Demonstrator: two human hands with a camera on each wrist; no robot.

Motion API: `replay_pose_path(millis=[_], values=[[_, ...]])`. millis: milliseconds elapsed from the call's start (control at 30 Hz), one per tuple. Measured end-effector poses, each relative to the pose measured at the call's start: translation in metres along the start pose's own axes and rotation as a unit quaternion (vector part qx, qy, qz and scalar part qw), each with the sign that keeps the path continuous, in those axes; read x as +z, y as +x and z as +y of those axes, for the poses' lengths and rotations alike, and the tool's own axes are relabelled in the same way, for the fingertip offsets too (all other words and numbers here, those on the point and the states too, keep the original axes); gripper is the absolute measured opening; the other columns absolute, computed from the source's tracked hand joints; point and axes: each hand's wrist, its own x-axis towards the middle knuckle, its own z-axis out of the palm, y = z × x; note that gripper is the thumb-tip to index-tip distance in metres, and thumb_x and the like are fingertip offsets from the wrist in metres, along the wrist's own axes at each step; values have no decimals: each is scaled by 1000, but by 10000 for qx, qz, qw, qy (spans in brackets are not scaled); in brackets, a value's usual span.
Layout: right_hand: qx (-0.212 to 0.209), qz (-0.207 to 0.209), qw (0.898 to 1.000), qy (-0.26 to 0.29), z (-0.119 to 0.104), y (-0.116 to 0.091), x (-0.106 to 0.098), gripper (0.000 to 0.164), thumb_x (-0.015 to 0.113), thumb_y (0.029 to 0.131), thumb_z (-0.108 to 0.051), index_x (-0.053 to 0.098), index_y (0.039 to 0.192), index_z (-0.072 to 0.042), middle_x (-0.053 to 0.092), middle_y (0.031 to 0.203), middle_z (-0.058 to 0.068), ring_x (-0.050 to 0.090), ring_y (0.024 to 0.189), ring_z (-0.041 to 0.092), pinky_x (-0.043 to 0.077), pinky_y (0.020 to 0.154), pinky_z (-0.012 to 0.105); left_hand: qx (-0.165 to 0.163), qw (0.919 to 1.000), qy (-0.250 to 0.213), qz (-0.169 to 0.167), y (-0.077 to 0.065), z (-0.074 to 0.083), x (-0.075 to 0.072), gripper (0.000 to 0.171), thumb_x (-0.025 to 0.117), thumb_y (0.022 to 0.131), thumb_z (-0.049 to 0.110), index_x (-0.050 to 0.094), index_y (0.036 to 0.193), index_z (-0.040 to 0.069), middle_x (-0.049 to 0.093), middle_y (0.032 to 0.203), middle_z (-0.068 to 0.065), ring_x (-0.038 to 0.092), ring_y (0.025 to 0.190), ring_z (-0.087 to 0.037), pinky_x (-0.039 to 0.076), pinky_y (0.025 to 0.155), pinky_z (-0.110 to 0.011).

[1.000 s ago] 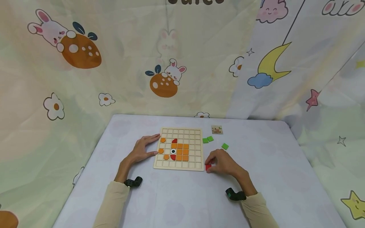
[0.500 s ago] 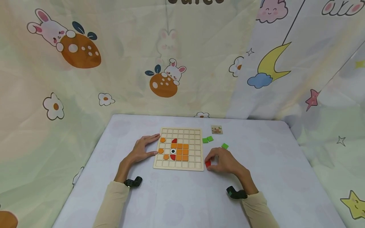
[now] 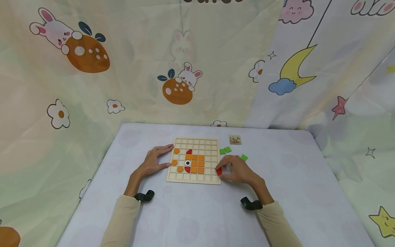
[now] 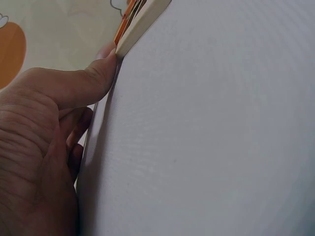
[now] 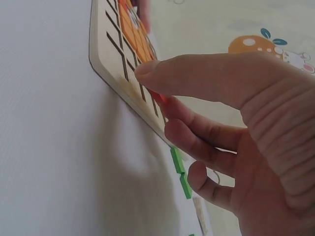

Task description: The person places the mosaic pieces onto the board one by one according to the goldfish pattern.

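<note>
A square wooden grid board (image 3: 211,144) lies on the white table. Orange square tiles (image 3: 197,164), two red curved pieces (image 3: 187,169), a black-and-white eye piece (image 3: 187,163) and orange discs (image 3: 180,169) sit in its cells. My left hand (image 3: 151,162) touches the board's left edge with thumb and fingertips, fingers extended. Over the board's right edge, my right hand (image 3: 236,168) pinches a red piece (image 3: 219,171) between thumb and fingers. In the right wrist view the thumb (image 5: 147,69) covers most of that red piece (image 5: 158,97).
Two green tiles (image 3: 225,150) lie just right of the board, and another green tile (image 3: 244,157) is beyond my right hand. A small picture card (image 3: 235,139) lies at the back right. A printed cloth (image 3: 139,68) hangs behind the table.
My right hand has lifted the red piece from the table beside the board and carried it left and away from me, over the board's right edge. The left hand stays put.
</note>
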Motion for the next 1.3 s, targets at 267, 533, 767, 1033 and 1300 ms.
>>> replay_pose_path(millis=[267,533,767,1033,1300], values=[[51,-12,9999,-146,-1,14,12,24,88,86,-13,87,108,-21,82,106,-10,69,101,12,54,96,41,-43,9999,-93,12,-1,3,-2,82,87,93,35,50,165,17,45,175,-5,42,153,-40,24,123,-67],[183,-30,9996,-196,-9,25,22,25,87,85,-13,87,109,-21,82,107,-8,68,100,13,55,93,37,-38,9999,-92,6,0,3,-2,82,87,93,34,50,165,17,45,175,-5,42,154,-41,24,124,-68],[398,-69,9989,-252,-12,29,27,34,88,85,-13,85,118,-20,82,116,-7,66,104,15,56,97,40,-68,10000,-61,0,0,1,-1,83,87,93,34,50,165,19,45,175,-4,42,155,-40,24,125,-68],[489,-86,9986,-207,-13,29,28,38,90,85,-17,83,123,-19,80,119,-7,64,104,14,55,98,40,-49,10000,-64,28,0,1,-1,83,87,93,34,49,166,19,44,175,-5,41,154,-41,25,123,-67],[532,115,9985,-78,-11,28,29,37,93,84,-18,84,119,-19,81,117,-6,67,104,14,56,99,43,-16,10000,78,29,0,1,0,83,85,94,36,49,166,17,44,175,-5,42,154,-40,26,122,-66]])
